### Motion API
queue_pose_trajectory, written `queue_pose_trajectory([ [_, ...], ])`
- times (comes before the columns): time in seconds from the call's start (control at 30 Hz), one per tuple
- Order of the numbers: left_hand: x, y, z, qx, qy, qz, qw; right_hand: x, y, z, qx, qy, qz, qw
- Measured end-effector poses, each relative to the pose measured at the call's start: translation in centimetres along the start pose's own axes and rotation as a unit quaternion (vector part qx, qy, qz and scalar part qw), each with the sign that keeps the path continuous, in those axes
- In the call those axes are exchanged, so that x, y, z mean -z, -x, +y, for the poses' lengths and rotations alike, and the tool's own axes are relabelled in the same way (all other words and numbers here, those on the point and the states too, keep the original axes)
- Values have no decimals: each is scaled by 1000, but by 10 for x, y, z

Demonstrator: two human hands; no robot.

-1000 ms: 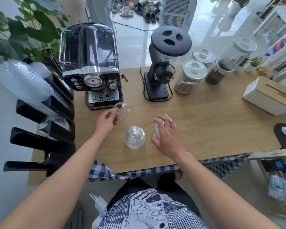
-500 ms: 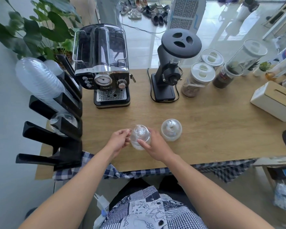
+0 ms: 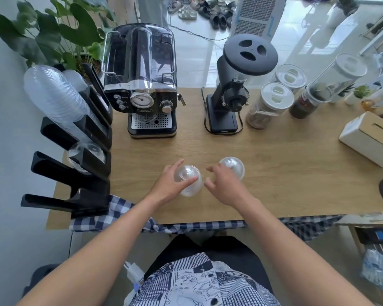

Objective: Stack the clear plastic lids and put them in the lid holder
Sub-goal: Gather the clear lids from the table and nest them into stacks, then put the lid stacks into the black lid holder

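A stack of clear dome lids (image 3: 188, 180) stands on the wooden table (image 3: 285, 164), and my left hand (image 3: 168, 184) grips it from the left with the thumb across its front. One more clear dome lid (image 3: 232, 167) sits just to the right. My right hand (image 3: 222, 184) hovers between the two, fingers spread, its fingertips beside that single lid and holding nothing. The black lid holder (image 3: 84, 155) stands at the table's left edge; one slot holds a dome lid (image 3: 84, 151), upper slots hold a long sleeve of clear cups (image 3: 53, 96).
A black espresso machine (image 3: 142, 85) and a black grinder (image 3: 237, 85) stand behind the lids. Jars (image 3: 270, 104) and a white box (image 3: 369, 138) occupy the right side. A checked cloth (image 3: 119, 213) hangs over the near edge. A plant (image 3: 53, 34) fills the far left.
My right hand has let go of the stack and shifted right toward the single lid. My left hand has closed further around the stack.
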State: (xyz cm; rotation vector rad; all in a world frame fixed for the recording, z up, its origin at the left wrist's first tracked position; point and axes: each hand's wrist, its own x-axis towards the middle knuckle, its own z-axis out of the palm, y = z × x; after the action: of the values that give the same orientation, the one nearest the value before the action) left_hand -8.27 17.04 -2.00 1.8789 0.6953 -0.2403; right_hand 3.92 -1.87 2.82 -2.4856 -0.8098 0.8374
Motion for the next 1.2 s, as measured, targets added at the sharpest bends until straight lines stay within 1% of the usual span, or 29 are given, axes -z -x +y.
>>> queue_pose_trajectory([
  [0.07,-6,0,1,-4,-52,3,999,15,1,10,-3,3,87,996],
  [0.1,-8,1,3,-5,-68,8,998,21,2,15,-13,25,124,992],
  [0.13,-10,3,5,-2,-76,13,997,25,1,24,-31,50,142,988],
  [0.17,-11,6,8,5,-80,17,997,29,0,32,-63,68,136,986],
  [0.23,-13,13,12,21,-88,23,996,31,-2,47,-128,67,88,986],
  [0.3,-14,22,10,36,-102,26,994,27,-2,54,-149,37,33,988],
  [0.33,-14,27,8,40,-109,27,993,23,-2,55,-142,16,15,990],
  [0.4,-14,38,1,55,-115,25,992,12,-3,53,-109,-17,7,994],
  [0.5,-13,55,-10,72,-119,24,990,-3,-9,41,-57,-17,9,998],
  [0.67,-2,79,-23,81,-103,32,991,-25,-20,5,-9,-31,-13,999],
  [0.8,15,79,-30,83,-92,30,992,-37,-33,-20,3,-27,-13,1000],
  [0.9,28,72,-34,73,-106,31,991,-42,-40,-31,0,-24,-6,1000],
  [0.97,35,68,-36,71,-103,20,992,-43,-41,-34,-28,-16,-24,999],
  [1.07,48,66,-42,90,-57,-5,994,-38,-33,-42,-123,14,-86,989],
  [1.1,53,65,-45,104,-23,-2,994,-34,-28,-47,-150,6,-106,983],
  [1.13,57,65,-49,116,15,11,993,-31,-22,-51,-169,-22,-104,980],
  [1.2,64,62,-57,148,75,54,985,-34,-11,-56,-148,-87,-114,979],
])
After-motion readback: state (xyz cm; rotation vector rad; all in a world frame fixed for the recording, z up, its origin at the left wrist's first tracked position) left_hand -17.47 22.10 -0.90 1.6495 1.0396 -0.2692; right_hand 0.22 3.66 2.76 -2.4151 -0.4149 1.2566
